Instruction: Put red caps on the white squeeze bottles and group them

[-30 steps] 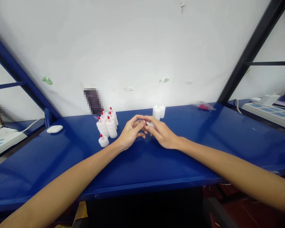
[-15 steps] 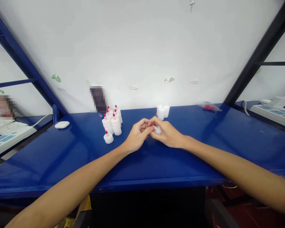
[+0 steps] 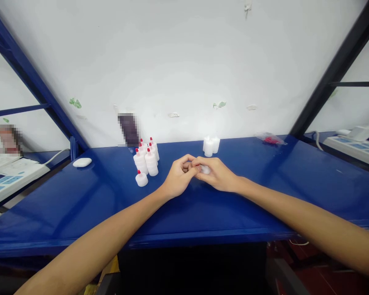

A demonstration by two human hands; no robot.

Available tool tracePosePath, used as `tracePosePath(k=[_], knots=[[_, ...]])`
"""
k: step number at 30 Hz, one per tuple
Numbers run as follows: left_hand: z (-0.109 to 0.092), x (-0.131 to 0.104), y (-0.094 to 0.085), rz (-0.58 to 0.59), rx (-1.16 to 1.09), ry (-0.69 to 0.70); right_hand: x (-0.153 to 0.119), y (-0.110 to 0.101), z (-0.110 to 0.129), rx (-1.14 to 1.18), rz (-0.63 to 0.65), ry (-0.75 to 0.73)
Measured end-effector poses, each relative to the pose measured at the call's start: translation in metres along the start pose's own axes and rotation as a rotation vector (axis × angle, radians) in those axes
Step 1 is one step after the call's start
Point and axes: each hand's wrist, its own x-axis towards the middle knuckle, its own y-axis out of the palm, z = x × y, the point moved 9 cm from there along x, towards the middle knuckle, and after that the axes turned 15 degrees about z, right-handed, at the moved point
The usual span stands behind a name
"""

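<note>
Both hands meet over the blue table (image 3: 184, 213). My right hand (image 3: 215, 173) is wrapped round a small white bottle (image 3: 205, 169), only partly visible between its fingers. My left hand (image 3: 182, 175) has its thumb and fingers closed at the bottle's tip; the red cap seen there before is now hidden. To the left stand several white bottles with red caps (image 3: 152, 162), some stacked, and one single capped bottle (image 3: 142, 178) in front of them. Behind my right hand is a small group of white bottles (image 3: 211, 146), with no red caps visible.
A clear bag with red pieces (image 3: 271, 140) lies at the back right. A white oval object (image 3: 82, 162) rests at the left. A blurred dark object (image 3: 129, 129) leans against the wall. Power strips (image 3: 14, 178) sit beyond the metal frame.
The red cap between my fingers has gone out of sight behind my left thumb and fingers. Both hands stay nearly in place, and the view has shifted slightly.
</note>
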Motion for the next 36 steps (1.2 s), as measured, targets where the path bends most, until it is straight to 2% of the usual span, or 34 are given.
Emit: tracePosePath(k=[10, 15, 30, 33, 36], knots=[[-0.006, -0.002, -0.002, 0.015, 0.056, 0.066, 0.0, 0.004, 0.0, -0.063, -0.004, 0.029], [-0.003, -0.001, 0.002, 0.038, 0.055, 0.046, -0.001, 0.005, -0.001, -0.076, -0.026, 0.022], [0.002, 0.003, 0.001, 0.012, 0.014, 0.049, 0.001, -0.002, -0.005, -0.002, -0.091, 0.007], [0.004, 0.004, -0.002, 0.004, 0.059, 0.039, 0.001, -0.001, -0.009, -0.036, -0.06, -0.001], [-0.004, 0.0, -0.006, -0.047, 0.133, 0.075, 0.001, -0.002, -0.005, -0.081, -0.072, -0.039]])
